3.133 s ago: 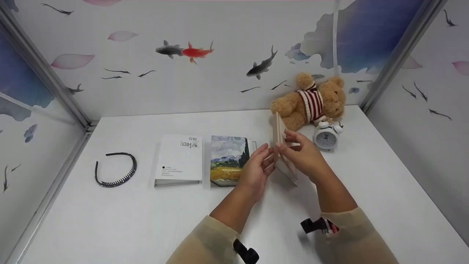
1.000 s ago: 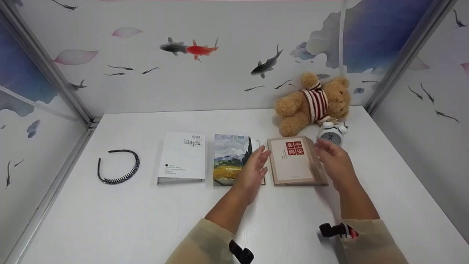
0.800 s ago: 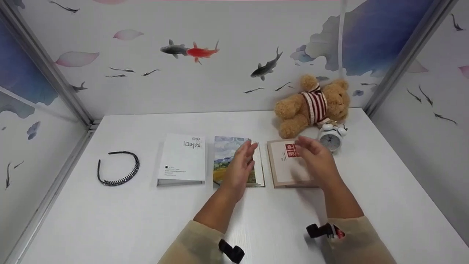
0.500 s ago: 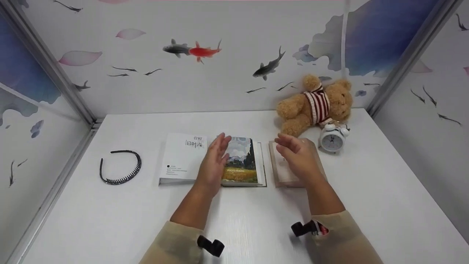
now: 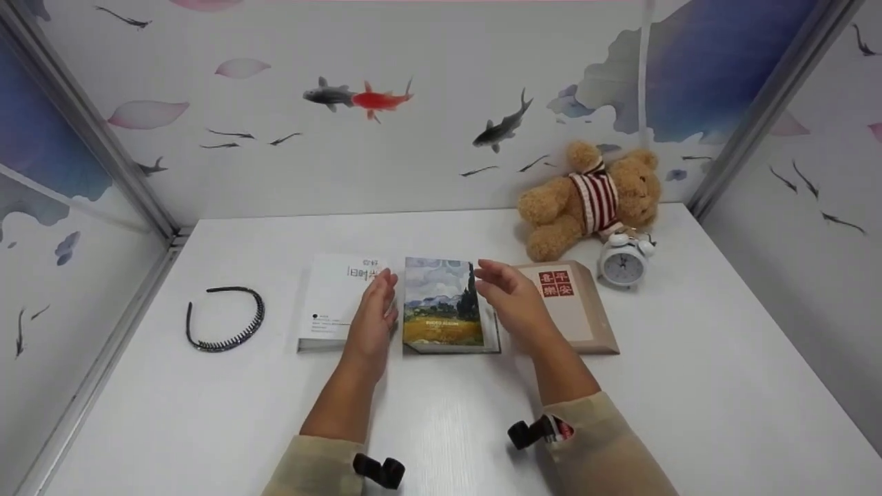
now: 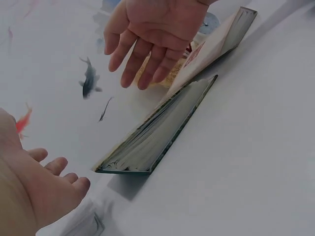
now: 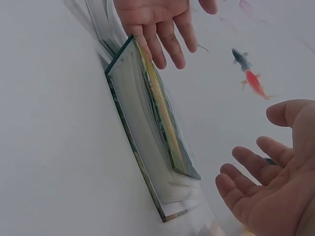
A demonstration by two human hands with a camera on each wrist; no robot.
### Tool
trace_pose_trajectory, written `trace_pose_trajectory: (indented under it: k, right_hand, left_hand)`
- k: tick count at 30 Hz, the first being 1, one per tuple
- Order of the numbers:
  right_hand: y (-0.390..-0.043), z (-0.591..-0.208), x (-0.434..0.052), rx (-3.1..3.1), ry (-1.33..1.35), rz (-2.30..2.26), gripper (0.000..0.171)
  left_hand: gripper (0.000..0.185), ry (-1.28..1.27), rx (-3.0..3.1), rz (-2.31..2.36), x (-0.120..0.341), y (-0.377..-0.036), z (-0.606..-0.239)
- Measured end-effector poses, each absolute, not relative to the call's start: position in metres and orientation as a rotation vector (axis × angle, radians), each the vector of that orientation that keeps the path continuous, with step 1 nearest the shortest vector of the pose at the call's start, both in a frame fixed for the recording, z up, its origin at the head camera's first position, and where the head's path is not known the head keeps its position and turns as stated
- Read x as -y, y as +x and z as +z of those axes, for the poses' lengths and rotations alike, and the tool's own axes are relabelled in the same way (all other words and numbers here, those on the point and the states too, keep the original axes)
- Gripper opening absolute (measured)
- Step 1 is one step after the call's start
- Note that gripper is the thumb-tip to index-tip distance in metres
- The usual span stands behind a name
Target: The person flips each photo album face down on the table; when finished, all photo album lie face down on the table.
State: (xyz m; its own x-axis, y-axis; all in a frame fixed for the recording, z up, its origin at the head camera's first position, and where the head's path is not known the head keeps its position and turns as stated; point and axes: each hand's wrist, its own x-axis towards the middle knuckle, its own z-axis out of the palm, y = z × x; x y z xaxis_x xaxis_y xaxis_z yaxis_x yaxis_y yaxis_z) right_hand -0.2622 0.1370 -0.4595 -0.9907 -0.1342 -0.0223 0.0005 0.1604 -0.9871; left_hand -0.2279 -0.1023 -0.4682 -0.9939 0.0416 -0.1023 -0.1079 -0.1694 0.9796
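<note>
A book with a painted landscape cover (image 5: 441, 303) lies flat on the white table (image 5: 207, 413), between a white book (image 5: 336, 303) and a beige book with a red stamp (image 5: 575, 306). My left hand (image 5: 375, 310) hovers open along the painted book's left edge, partly over the white book. My right hand (image 5: 510, 296) hovers open at its right edge, fingers straight. Neither hand holds anything. The left wrist view shows the painted book's page edge (image 6: 157, 130) between my left hand (image 6: 49, 189) and right hand (image 6: 147, 39). The right wrist view shows the same book (image 7: 152, 123) between my right hand (image 7: 268, 194) and left hand (image 7: 160, 27).
A black toothed headband (image 5: 224, 320) lies at the left. A teddy bear in a striped top (image 5: 592, 196) and a small white alarm clock (image 5: 622, 265) sit at the back right. Painted partition walls enclose the table on three sides.
The beige book, earlier held upright in both hands, was laid flat and let go. Both hands then moved left and now flank the painted book.
</note>
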Motion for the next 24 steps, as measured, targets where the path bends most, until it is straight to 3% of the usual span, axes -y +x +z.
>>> trace_pose_trajectory:
  k: [11, 24]
  right_hand:
    - [-0.258, -0.476, -0.125, -2.25, -0.119, -1.859, 0.055]
    - [-0.25, -0.473, -0.118, -2.123, -0.16, -1.823, 0.071]
  left_hand:
    - [0.06, -0.125, -1.862, 2.314, 0.091, -0.228, -0.481]
    - [0.057, -0.093, -1.85, 2.369, 0.09, -0.223, -0.47]
